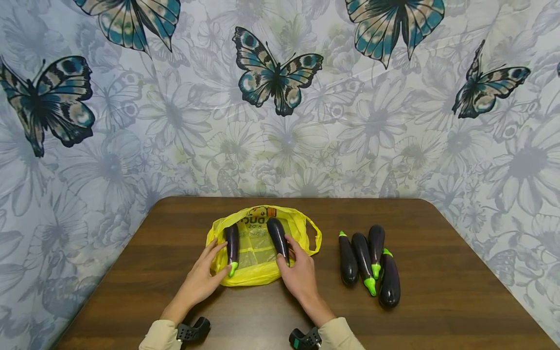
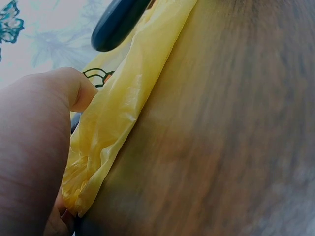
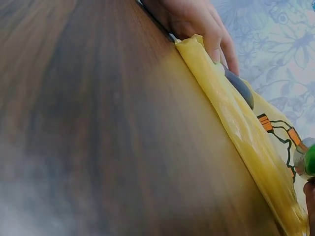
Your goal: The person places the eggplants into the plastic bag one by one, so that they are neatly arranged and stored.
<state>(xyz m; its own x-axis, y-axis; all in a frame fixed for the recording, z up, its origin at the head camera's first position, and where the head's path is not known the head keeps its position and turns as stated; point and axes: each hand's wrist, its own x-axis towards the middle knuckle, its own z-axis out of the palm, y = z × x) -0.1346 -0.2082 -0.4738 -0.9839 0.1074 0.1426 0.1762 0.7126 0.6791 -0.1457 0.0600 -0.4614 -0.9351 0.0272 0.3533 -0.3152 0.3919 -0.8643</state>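
Observation:
In the head view a yellow plastic bag (image 1: 255,280) lies on the table with its mouth spread open. An eggplant (image 1: 232,239) with a bright green cap stands in the bag's left side, and my left hand (image 1: 202,276) holds it near the cap, thumb and fingers along its left edge. At the bag's right side my right hand (image 1: 302,272) grips a second eggplant (image 1: 277,234) by its near end, its rounded end pointing away. The left wrist view shows that rounded eggplant end (image 2: 115,27) raised above the bag's yellow rim (image 2: 135,88).
Several more eggplants (image 1: 361,257) with green caps lie grouped on the brown wooden table (image 1: 442,287), right of the bag. The bag's handle loop (image 1: 318,238) sticks out to the right. A butterfly-patterned cloth (image 1: 280,155) covers the wall behind the table's far edge.

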